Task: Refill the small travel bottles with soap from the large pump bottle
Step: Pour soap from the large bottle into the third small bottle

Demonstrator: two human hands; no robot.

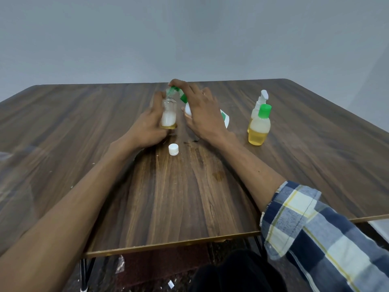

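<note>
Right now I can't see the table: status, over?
Left hand holds clear travel bottle. Right hand presses green pump into it. White cap off, nothing blocking.
</note>
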